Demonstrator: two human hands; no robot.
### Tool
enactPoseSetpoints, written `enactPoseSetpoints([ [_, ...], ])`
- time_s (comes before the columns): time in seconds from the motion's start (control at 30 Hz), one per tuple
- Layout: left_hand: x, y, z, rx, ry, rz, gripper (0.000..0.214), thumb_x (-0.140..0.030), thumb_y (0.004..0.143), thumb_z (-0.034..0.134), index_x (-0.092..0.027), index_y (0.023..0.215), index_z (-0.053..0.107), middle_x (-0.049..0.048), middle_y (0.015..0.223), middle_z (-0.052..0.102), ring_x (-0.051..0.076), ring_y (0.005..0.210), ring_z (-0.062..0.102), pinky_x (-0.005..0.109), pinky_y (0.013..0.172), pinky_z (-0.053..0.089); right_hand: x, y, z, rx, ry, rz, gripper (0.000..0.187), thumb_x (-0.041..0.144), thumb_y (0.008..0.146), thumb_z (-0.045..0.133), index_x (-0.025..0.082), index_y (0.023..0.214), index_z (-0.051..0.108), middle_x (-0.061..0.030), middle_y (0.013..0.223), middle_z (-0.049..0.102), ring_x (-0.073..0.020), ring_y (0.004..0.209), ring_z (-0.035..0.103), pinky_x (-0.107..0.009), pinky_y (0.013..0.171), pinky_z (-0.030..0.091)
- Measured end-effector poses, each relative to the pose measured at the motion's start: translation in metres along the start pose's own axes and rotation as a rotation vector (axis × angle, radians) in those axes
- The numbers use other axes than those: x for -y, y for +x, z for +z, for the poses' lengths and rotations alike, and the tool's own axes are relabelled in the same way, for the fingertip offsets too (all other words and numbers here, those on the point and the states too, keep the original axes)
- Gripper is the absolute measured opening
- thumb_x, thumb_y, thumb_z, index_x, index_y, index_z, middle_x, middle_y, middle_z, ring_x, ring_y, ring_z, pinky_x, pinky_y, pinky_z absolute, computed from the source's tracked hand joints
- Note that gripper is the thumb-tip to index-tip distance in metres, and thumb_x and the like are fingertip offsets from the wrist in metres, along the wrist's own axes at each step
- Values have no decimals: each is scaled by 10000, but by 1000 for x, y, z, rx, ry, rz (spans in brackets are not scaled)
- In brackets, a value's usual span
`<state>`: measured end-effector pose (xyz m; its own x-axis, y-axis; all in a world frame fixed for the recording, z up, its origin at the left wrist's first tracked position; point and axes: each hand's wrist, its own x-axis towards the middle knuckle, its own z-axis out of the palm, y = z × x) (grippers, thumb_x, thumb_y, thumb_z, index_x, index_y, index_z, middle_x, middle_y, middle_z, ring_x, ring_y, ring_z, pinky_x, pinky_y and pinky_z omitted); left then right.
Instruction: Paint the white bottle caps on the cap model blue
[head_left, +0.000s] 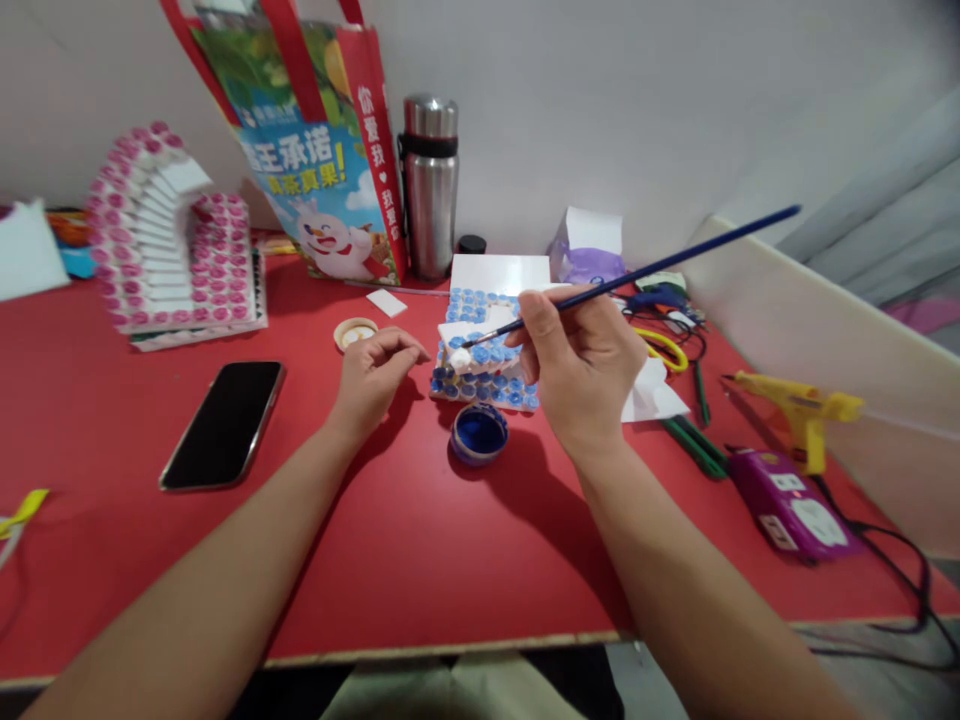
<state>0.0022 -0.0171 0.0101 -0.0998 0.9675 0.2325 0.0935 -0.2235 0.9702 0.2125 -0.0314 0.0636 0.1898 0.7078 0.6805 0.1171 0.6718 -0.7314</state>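
Note:
My right hand grips a thin blue paintbrush between thumb and fingers. Its dark tip is close to a white rosette at the left front corner of a craft model. Rows of blue rosettes cover much of that model, and a bare white panel stands at its back. My right fingers hide part of its right side. To the left, my left hand rests on the table with loosely bent fingers and nothing visible in it. A small round pot of dark blue paint sits in front of the model.
Left are a phone and an arch model with pink rosettes. A shopping bag and a steel flask stand behind. On the right lie a yellow glue gun, a purple power box, a green cutter and cables.

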Motion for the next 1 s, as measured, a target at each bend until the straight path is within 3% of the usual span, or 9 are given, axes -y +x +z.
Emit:
enactPoseSetpoints([
  [0.1,-5,-1,-1,52,127,117,146,-287,815,782,-249,679,819,52,735,719,225,782,607,343,707,486,-1,1,-1,-3,24,-1,314,538,1079,859,285,946,730,68,695,720,-70,418,529,-264,406,423],
  [0.2,-6,-2,-2,82,99,129,138,-283,835,774,-232,718,827,48,751,738,202,742,604,322,668,446,-2,2,-2,5,47,12,266,454,1064,892,275,922,754,62,672,742,-67,399,521,-257,388,397],
  [0.3,-3,-3,-2,89,50,119,108,-322,841,784,-221,813,810,36,761,717,192,728,613,308,654,457,-1,1,-3,9,-4,-1,254,425,1038,922,272,900,773,56,666,756,-74,431,545,-264,437,442],
  [0.4,0,-3,-1,69,-16,132,212,-353,813,844,-244,931,706,0,824,661,176,735,588,296,658,483,2,0,-3,12,-79,-42,334,544,1056,881,274,908,753,57,675,731,-100,496,601,-281,498,511],
  [0.47,2,-2,-2,61,-56,165,379,-370,774,908,-260,1012,633,20,1025,709,195,876,652,307,750,543,2,-2,-2,29,-90,-39,388,618,1062,852,274,919,743,56,687,716,-114,535,632,-290,524,539],
  [0.53,5,-1,-3,76,-41,208,532,-391,734,970,-271,1091,595,73,1331,731,261,1178,708,347,921,589,1,-3,-2,53,-89,-27,416,660,1054,845,276,928,745,53,694,709,-115,547,624,-290,518,523],
  [0.63,8,-1,-4,136,36,227,671,-421,726,1023,-285,1196,565,126,1635,647,353,1530,615,440,1135,570,1,-4,-2,82,-108,-18,440,695,1047,839,277,939,754,52,690,698,-112,544,590,-287,497,476],
  [0.8,15,-4,3,181,26,266,673,-375,773,1027,-283,1221,534,151,1609,695,367,1572,624,580,1377,391,5,-6,-1,116,-149,-98,432,660,1085,814,267,917,751,55,664,670,-99,515,541,-287,516,456],
  [1.0,31,-1,15,142,12,340,688,-384,756,1020,-289,1238,537,126,1496,735,364,1464,690,651,1334,421,6,-7,-2,146,-212,-255,360,534,1138,795,238,935,763,58,684,690,-74,506,547,-255,526,458],
])
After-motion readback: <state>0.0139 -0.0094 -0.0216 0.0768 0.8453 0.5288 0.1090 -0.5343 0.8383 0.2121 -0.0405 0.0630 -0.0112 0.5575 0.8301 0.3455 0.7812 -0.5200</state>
